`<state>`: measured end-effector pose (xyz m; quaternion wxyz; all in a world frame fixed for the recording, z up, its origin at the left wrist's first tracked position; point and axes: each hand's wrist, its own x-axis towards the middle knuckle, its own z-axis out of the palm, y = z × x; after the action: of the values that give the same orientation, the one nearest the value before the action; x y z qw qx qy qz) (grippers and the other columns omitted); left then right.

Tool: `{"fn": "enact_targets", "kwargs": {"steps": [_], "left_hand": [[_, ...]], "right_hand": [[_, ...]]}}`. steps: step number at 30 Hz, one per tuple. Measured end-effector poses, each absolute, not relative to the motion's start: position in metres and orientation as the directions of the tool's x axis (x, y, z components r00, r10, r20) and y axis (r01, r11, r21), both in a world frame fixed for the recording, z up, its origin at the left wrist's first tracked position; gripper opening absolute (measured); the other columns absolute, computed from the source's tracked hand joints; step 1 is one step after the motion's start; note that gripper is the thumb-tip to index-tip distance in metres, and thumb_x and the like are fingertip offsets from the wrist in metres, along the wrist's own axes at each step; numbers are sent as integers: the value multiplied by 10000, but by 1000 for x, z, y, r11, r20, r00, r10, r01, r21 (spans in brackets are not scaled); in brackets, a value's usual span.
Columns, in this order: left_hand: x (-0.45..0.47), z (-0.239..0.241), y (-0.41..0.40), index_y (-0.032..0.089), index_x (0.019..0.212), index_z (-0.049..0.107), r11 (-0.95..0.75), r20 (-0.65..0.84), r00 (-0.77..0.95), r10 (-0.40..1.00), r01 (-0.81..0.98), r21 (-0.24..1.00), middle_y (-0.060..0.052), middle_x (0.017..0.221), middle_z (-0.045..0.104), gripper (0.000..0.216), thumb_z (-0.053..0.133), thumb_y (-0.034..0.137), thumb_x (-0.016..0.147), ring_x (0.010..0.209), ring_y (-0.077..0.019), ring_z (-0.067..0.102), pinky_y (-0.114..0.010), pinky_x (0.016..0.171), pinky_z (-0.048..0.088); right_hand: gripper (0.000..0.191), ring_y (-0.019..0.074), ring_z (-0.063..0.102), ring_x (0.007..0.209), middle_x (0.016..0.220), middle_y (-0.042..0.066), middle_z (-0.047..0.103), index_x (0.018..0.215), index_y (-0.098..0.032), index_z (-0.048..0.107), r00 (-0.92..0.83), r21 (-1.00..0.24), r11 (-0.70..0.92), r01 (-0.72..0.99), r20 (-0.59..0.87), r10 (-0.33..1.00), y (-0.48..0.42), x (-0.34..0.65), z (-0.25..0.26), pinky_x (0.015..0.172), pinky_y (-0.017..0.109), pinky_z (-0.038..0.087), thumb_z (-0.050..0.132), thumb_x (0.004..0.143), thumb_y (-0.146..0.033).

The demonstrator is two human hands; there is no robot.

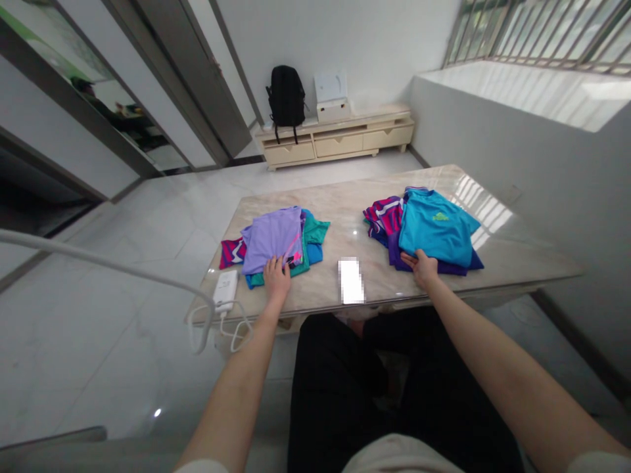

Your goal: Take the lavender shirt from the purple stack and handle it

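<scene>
On the left side of the marble-topped table (340,197) lies a stack of folded clothes, with a lilac shirt (271,240) uppermost and green, blue and patterned cloth showing beneath. My left hand (277,272) rests on the lilac shirt's near edge, fingers laid out flat. To the right is another stack, topped by a turquoise shirt (436,226) with a light green logo. Dark purple cloth (451,269) and a red-and-purple patterned garment (387,213) stick out under it. My right hand (422,268) is at the turquoise shirt's near edge, its thumb over the hem and fingers beside it.
Between the stacks, near the front edge, lies a blurred white rectangle (351,281). A white power bank (225,289) with a cable sits at the table's left corner. Beyond are a low cabinet (340,143), a black backpack (286,95) and a white box (332,98). A person (93,98) appears through the left opening.
</scene>
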<state>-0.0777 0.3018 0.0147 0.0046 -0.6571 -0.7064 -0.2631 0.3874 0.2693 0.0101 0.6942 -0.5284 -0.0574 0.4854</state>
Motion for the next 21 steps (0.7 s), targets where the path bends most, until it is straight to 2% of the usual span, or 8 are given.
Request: {"fn": "enact_targets", "kwargs": {"steps": [7,12,15,18,20,21], "left_hand": [[-79,30,291,115,1136,714,0,338,-201,919,860,510,-188,1306,690,363,414,249,984,1264,-294,586,-454,1136,401],[-63,53,255,117,1060,674,81,327,-384,863,745,662,-222,1143,699,354,364,272,990,1172,-314,603,-478,1077,427],[-39,58,184,159,1073,638,103,284,-468,837,644,758,-182,1103,690,366,331,350,1016,1120,-296,607,-441,1035,456],[0,53,74,200,1039,628,102,194,-463,865,541,835,-117,1000,695,384,348,462,1026,966,-259,639,-371,900,516],[30,49,0,212,938,648,103,102,-398,912,462,881,-75,881,689,384,423,516,1001,857,-232,642,-327,801,525],[45,49,-30,212,902,661,119,-35,-265,964,309,944,-56,848,676,379,483,537,980,828,-216,628,-304,771,511]], "right_hand": [[252,123,674,769,953,32,687,1092,-124,650,474,-804,-102,-585,-442,761,265,382,17,683,276,598,618,1010,-360],[281,123,670,759,944,33,691,1082,-124,654,375,-813,-203,-545,-453,809,228,369,29,680,276,587,602,1015,-392],[252,132,689,732,891,34,713,1069,-132,664,256,-804,-293,-517,-472,844,157,347,19,692,290,593,597,1004,-367],[215,149,709,678,818,54,730,986,-158,699,69,-787,-428,-446,-506,859,63,312,-1,681,302,599,616,952,-354],[295,172,720,700,834,61,734,974,-152,704,-81,-797,-492,-349,-497,864,10,285,-11,673,329,605,603,962,-429],[322,167,713,717,855,56,729,991,-142,700,-157,-814,-504,-291,-479,864,-10,272,-14,678,329,604,609,971,-450]]}}
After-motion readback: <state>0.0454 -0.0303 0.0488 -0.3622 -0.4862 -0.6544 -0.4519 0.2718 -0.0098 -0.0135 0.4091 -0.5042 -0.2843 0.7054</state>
